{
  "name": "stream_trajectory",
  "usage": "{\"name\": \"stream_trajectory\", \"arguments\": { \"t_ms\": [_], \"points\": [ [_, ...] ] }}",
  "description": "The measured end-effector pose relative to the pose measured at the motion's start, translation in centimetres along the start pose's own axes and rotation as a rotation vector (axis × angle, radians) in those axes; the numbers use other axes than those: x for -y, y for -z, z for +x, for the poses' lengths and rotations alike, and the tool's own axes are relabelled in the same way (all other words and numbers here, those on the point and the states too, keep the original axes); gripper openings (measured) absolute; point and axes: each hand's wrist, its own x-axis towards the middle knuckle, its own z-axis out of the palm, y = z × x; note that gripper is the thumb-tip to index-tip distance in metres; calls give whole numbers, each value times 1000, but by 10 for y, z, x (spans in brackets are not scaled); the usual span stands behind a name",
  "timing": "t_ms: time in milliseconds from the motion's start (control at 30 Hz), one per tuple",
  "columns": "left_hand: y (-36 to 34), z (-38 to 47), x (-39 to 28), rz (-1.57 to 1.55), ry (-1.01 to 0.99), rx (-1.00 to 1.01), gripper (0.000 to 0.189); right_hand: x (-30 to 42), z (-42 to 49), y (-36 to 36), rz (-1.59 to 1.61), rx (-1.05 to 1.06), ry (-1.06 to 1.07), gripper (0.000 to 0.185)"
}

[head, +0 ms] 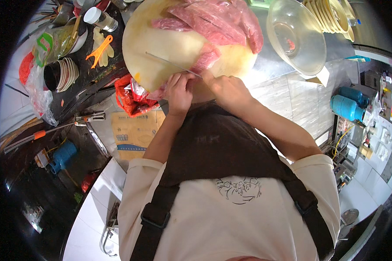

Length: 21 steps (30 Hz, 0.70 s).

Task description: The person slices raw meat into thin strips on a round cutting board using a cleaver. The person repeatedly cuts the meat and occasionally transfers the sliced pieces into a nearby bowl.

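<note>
A round, pale cutting board lies before me. My right hand grips a knife whose handle is hidden in the fist. Its thin blade points to the upper left, edge-on to the view, across a strip of raw meat. On the near side of the blade, my left hand presses on the meat with bent fingers. More meat shows beside that hand at the board's near left edge. Larger slabs of raw pink meat are heaped at the far side of the board.
Right of the board stands a translucent plastic bowl with a small red scrap, near stacked cream bowls. At left are a white-lidded jar, an orange peeler, a pale glove and stacked cups. A red bag hangs below.
</note>
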Motion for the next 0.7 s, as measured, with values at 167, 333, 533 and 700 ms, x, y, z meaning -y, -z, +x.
{"name": "stream_trajectory", "arguments": {
  "t_ms": [167, 333, 533, 700],
  "points": [
    [4, 6, 1, -44, -4, 60, 10, -7, 29, -34, 76, -42, -55, 20],
    [15, 4, -7, -71, 34, 69, 11, -42, 15, -16, 150, -177, -128, 18],
    [16, 2, -2, 36, -49, 100, 11, -36, -20, 0, 266, -213, -208, 17],
    [14, 3, 1, -29, -57, 53, 8, -23, -35, -11, 126, -78, -96, 18]
  ]
}}
